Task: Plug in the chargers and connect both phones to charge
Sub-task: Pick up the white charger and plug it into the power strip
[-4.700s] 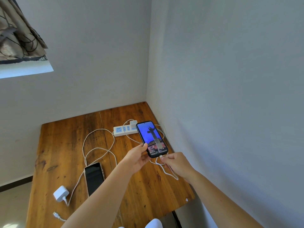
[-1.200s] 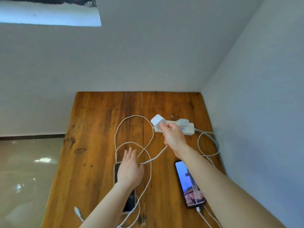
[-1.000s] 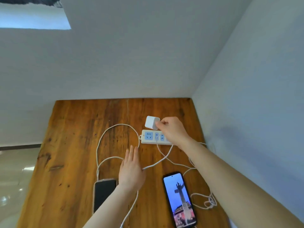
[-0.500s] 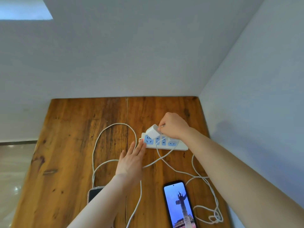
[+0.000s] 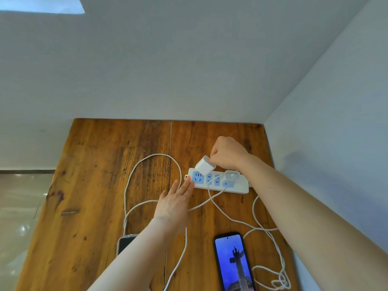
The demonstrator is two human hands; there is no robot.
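Observation:
A white power strip point(image 5: 241, 187) with blue sockets lies on the wooden table point(image 5: 94, 185). My right hand point(image 5: 227, 153) grips a white charger block point(image 5: 204, 167), held tilted just above the strip's left sockets. My left hand point(image 5: 175, 203) lies flat with fingers apart, fingertips touching the strip's left end. A second white charger point(image 5: 231, 176) sits in a socket near the strip's right end. A phone with a lit blue screen point(image 5: 233, 262) lies at the front right. A dark phone point(image 5: 125, 244) is half hidden under my left forearm.
White cables point(image 5: 134, 175) loop over the middle of the table and coil at the front right point(image 5: 279, 278). Grey walls close the table in at the back and on the right. A shiny tiled floor point(image 5: 19, 206) lies to the left.
My right hand has kept the charger block tilted over the strip's left sockets. My left hand has slid forward a little against the strip's left end. The camera has moved closer.

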